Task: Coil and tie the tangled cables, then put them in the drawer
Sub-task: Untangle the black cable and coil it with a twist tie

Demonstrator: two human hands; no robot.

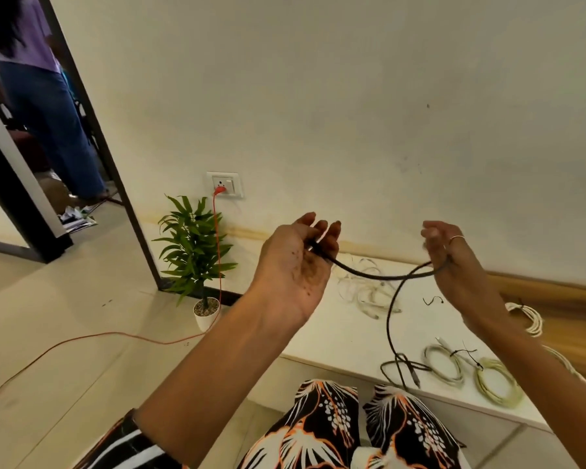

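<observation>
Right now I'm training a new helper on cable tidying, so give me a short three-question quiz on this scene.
1. True or false: the black cable hangs between the left hand and the right hand.
2. Which is plugged into the wall socket? A) black cable B) red cord C) white cable
3. Fill in: the two tied coils lie on the white ___.

Key: 1 true; 2 B; 3 cabinet top.
</observation>
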